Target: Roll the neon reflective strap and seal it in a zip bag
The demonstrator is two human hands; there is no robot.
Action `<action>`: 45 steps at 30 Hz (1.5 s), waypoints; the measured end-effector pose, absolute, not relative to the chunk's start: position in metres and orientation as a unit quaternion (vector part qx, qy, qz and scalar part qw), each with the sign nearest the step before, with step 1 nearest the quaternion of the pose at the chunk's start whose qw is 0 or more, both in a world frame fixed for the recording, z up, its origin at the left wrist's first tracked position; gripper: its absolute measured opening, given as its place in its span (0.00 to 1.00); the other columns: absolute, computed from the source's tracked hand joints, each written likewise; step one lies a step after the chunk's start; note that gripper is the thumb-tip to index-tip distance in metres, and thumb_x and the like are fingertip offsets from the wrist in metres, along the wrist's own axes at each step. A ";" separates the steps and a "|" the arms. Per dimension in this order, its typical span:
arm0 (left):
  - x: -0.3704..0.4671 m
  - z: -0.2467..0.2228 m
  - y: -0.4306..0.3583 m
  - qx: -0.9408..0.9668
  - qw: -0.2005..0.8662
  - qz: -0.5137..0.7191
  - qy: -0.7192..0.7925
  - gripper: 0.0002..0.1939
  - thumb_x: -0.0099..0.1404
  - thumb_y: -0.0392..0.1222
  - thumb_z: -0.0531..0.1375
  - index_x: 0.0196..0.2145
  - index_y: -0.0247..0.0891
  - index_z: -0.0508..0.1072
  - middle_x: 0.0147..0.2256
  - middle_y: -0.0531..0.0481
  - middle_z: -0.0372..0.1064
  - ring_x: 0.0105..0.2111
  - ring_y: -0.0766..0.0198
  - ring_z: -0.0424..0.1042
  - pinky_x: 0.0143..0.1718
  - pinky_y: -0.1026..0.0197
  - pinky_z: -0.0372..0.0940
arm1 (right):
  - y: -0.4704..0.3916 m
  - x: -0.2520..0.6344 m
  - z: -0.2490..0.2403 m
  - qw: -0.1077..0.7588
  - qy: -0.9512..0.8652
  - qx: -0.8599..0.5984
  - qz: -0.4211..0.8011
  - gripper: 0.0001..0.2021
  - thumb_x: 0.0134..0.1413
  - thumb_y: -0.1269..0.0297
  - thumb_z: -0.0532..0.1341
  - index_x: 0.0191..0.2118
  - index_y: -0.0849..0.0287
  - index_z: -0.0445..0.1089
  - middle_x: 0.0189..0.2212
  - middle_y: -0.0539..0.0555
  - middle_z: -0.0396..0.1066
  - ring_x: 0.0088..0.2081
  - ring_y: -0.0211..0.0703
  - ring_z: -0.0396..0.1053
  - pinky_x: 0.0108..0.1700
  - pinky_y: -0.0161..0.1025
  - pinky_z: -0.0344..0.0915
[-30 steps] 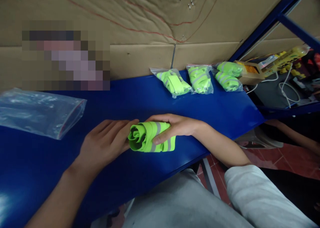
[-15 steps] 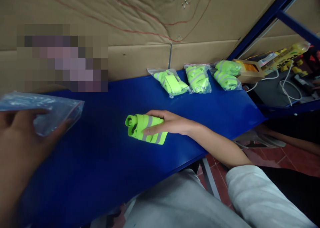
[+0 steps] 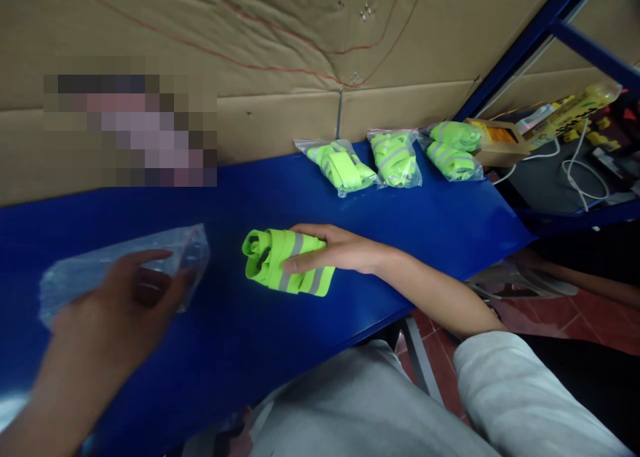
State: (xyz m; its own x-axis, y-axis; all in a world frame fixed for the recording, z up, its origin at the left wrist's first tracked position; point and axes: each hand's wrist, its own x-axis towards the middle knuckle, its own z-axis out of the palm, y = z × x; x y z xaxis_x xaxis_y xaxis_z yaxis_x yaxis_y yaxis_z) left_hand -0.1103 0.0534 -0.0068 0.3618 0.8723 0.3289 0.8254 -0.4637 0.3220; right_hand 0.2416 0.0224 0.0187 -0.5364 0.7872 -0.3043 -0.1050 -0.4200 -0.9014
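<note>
Blue counter (image 3: 400,243), backed by a cardboard wall (image 3: 280,43). Against that wall, at the counter's far right end: three clear bags (image 3: 395,158) of packed neon-green vests, side by side. Near the counter's middle, a rolled neon-green vest (image 3: 280,267) with grey reflective stripes, lying on its side. Right hand (image 3: 335,249) resting over the roll's right end, fingers closed around it and pressing it to the counter. Towards the counter's left end, left hand (image 3: 120,310) pinching an empty clear zip bag (image 3: 125,267), lifted just off the surface, blurred.
</note>
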 end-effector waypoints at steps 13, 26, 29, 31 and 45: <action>-0.017 0.020 0.007 0.765 0.136 0.257 0.575 0.19 0.77 0.52 0.55 0.61 0.51 0.73 0.35 0.54 0.81 0.37 0.58 0.84 0.37 0.55 0.75 | 0.027 0.242 0.021 0.271 -0.393 -0.376 0.794 0.21 0.46 0.60 0.81 0.47 0.55 0.83 0.49 0.51 0.84 0.52 0.42 0.79 0.52 0.30 0.75; -0.012 0.012 0.014 0.884 -0.133 0.318 0.314 0.26 0.66 0.25 0.69 0.60 0.31 0.75 0.31 0.54 0.80 0.28 0.67 0.78 0.35 0.62 0.70 | 0.029 0.248 0.018 0.266 -0.372 -0.340 0.821 0.31 0.53 0.54 0.77 0.61 0.53 0.74 0.43 0.52 0.82 0.35 0.40 0.79 0.36 0.34 0.80; -0.012 0.015 0.013 0.898 -0.121 0.307 0.290 0.26 0.68 0.26 0.68 0.62 0.30 0.73 0.35 0.50 0.81 0.29 0.66 0.78 0.37 0.61 0.71 | 0.028 0.247 0.016 0.259 -0.379 -0.347 0.818 0.31 0.56 0.54 0.76 0.64 0.52 0.72 0.43 0.52 0.82 0.37 0.41 0.80 0.37 0.34 0.80; -0.013 0.016 0.012 0.910 -0.108 0.301 0.264 0.26 0.70 0.27 0.67 0.64 0.29 0.71 0.37 0.49 0.82 0.31 0.65 0.79 0.39 0.60 0.72 | 0.028 0.246 0.014 0.255 -0.383 -0.343 0.819 0.32 0.56 0.54 0.76 0.64 0.51 0.72 0.43 0.52 0.82 0.37 0.41 0.80 0.37 0.34 0.80; -0.032 0.019 0.023 0.922 -0.185 0.246 0.236 0.48 0.67 0.55 0.71 0.76 0.41 0.57 0.57 0.33 0.77 0.53 0.43 0.79 0.60 0.40 0.68 | 0.024 0.245 0.016 0.279 -0.436 -0.389 0.762 0.24 0.55 0.59 0.76 0.57 0.52 0.77 0.52 0.51 0.79 0.50 0.42 0.78 0.50 0.35 0.75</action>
